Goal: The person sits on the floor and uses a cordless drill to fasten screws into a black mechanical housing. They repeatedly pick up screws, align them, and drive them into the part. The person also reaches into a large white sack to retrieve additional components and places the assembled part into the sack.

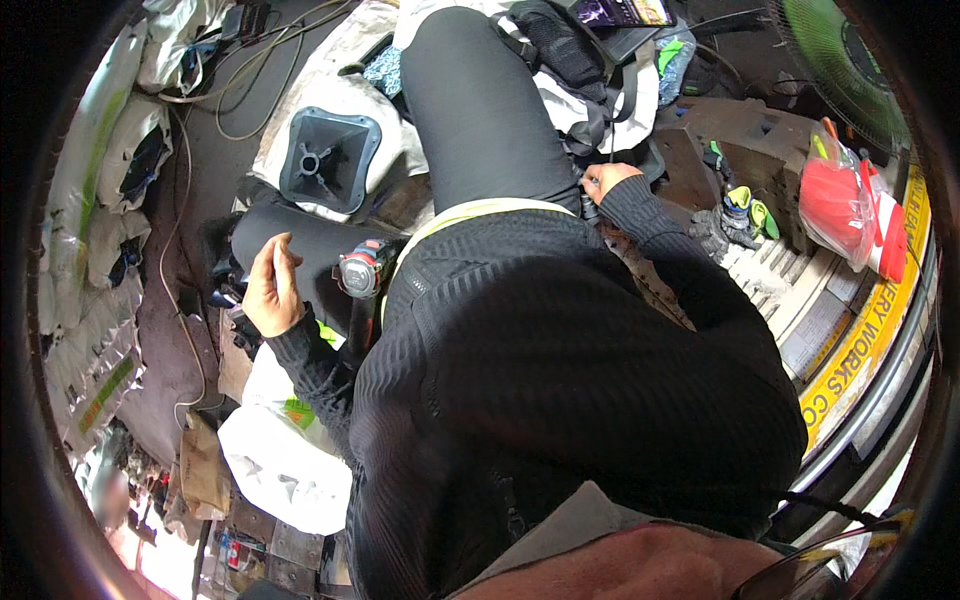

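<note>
Down at nine o'clock, the left hand (270, 288) hangs with fingers loosely curled, holding nothing, just beside a stubby power tool (362, 270) with a ribbed grey-and-red body that rests against the knee of the smooth black trousers (480, 110). Near one o'clock, the right hand (607, 180) closes on something small and dark; what it is cannot be told. At eleven o'clock lies a square grey plastic funnel (328, 160). A red plastic-wrapped bundle (845, 210) sits at three o'clock.
</note>
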